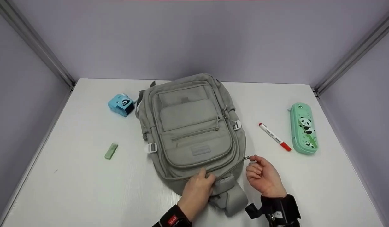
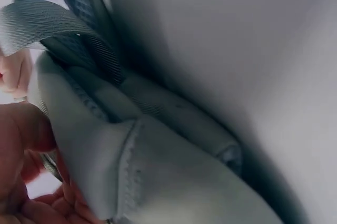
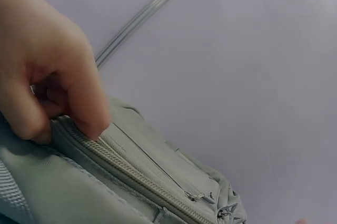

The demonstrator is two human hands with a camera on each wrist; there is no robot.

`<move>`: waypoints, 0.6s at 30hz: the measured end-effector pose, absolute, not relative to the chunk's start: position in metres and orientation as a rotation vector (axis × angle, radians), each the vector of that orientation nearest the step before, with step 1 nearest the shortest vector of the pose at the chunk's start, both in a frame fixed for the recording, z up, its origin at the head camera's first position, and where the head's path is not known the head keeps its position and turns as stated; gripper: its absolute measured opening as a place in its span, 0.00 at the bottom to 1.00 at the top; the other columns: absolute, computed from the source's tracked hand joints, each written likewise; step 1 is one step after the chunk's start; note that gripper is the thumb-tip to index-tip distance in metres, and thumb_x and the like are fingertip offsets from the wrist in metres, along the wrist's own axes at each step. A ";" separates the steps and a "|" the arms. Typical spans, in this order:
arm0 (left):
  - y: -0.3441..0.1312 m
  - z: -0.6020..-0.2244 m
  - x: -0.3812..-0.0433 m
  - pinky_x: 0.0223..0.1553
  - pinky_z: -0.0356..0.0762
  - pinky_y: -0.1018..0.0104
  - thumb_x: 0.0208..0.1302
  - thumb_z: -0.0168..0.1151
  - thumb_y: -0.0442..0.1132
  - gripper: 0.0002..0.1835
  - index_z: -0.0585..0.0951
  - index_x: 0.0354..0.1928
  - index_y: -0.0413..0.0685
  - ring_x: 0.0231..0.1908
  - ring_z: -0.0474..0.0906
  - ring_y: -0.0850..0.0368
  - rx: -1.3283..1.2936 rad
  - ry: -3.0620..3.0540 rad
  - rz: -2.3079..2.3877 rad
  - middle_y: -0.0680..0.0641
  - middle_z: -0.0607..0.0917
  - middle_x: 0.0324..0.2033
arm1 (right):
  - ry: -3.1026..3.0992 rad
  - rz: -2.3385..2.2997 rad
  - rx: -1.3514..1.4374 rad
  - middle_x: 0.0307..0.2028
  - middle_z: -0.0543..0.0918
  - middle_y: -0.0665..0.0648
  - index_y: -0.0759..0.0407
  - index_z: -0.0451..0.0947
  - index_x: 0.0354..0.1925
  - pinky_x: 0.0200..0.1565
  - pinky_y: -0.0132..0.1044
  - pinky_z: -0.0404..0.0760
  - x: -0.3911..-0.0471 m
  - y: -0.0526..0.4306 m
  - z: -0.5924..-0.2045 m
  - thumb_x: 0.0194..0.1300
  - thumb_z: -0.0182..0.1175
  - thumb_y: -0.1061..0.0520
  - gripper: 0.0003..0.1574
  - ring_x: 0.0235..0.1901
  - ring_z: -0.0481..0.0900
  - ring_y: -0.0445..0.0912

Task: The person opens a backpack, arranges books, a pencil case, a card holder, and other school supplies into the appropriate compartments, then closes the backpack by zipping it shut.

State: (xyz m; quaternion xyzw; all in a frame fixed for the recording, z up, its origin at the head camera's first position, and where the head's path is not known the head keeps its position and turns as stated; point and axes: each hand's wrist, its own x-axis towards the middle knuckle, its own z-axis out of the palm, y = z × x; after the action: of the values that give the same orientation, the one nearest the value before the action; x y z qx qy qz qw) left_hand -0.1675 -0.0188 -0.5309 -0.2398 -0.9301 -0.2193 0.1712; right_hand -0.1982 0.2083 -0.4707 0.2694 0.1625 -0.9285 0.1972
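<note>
A grey backpack [image 1: 196, 115] lies front side up, its top end toward me. My left hand [image 1: 197, 192] pinches the fabric beside the zipper at that top end. The right wrist view shows the same thumb and fingers over the zipper teeth [image 3: 142, 177]. At the bag's right edge, my right hand [image 1: 265, 176] pinches a small metal zipper pull [image 1: 247, 157] between thumb and forefinger, other fingers curled in. A grey shoulder strap [image 1: 235, 200] hangs out between the two hands. In the left wrist view, the top fabric [image 2: 174, 166] hides part of the left fingers.
Left of the bag are a blue panda-printed box-like item [image 1: 120, 104] and a small green eraser-like block [image 1: 111, 151]. To the right lie a red-capped marker [image 1: 274, 136] and a green panda pencil case [image 1: 304, 129]. Pale panels [image 1: 194, 37] enclose the white table [image 1: 71, 176].
</note>
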 end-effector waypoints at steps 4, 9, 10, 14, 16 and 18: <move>-0.030 -0.533 -0.170 0.25 0.76 0.64 0.50 0.71 0.38 0.11 0.76 0.32 0.51 0.23 0.75 0.57 -0.786 -2.640 -0.619 0.51 0.75 0.30 | 0.535 -2.622 0.888 0.14 0.58 0.45 0.58 0.67 0.29 0.22 0.21 0.46 -0.203 0.206 -0.470 0.81 0.33 0.53 0.25 0.14 0.53 0.35; -0.046 -0.534 -0.173 0.26 0.75 0.65 0.52 0.70 0.39 0.11 0.75 0.33 0.52 0.25 0.75 0.58 -0.911 -2.652 -0.621 0.52 0.73 0.30 | 0.554 -2.648 0.950 0.13 0.59 0.45 0.58 0.67 0.29 0.22 0.22 0.46 -0.206 0.207 -0.472 0.81 0.34 0.53 0.24 0.13 0.54 0.35; -0.049 -0.534 -0.173 0.27 0.75 0.65 0.53 0.70 0.39 0.11 0.75 0.33 0.52 0.25 0.74 0.58 -0.932 -2.646 -0.621 0.52 0.73 0.30 | 0.543 -2.649 0.949 0.13 0.59 0.45 0.58 0.67 0.28 0.22 0.22 0.46 -0.206 0.208 -0.473 0.81 0.34 0.53 0.24 0.13 0.53 0.35; -0.063 -0.534 -0.174 0.28 0.73 0.67 0.56 0.69 0.39 0.11 0.74 0.32 0.52 0.25 0.70 0.61 -0.998 -2.631 -0.617 0.54 0.70 0.29 | 0.517 -2.653 0.954 0.13 0.58 0.45 0.58 0.67 0.28 0.23 0.22 0.46 -0.208 0.211 -0.477 0.81 0.35 0.53 0.24 0.13 0.54 0.35; -0.070 -0.535 -0.175 0.28 0.71 0.67 0.57 0.69 0.39 0.11 0.74 0.31 0.53 0.24 0.68 0.62 -1.019 -2.624 -0.614 0.54 0.69 0.29 | 0.542 -2.651 0.957 0.12 0.59 0.45 0.58 0.67 0.27 0.23 0.22 0.46 -0.211 0.212 -0.478 0.81 0.35 0.54 0.24 0.13 0.55 0.35; -0.076 -0.536 -0.176 0.27 0.70 0.67 0.57 0.69 0.38 0.11 0.73 0.31 0.52 0.24 0.66 0.63 -1.029 -2.611 -0.607 0.54 0.68 0.28 | 0.587 -2.644 0.955 0.12 0.59 0.46 0.58 0.67 0.28 0.22 0.22 0.47 -0.216 0.213 -0.480 0.81 0.35 0.54 0.24 0.13 0.55 0.36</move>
State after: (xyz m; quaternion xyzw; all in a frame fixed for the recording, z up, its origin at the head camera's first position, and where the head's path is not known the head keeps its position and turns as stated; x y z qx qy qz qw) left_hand -0.1755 -0.0762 -0.5355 -0.3552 -0.9010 -0.2094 0.1346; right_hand -0.2160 0.2129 -0.4804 0.3295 0.2024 -0.9124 0.1345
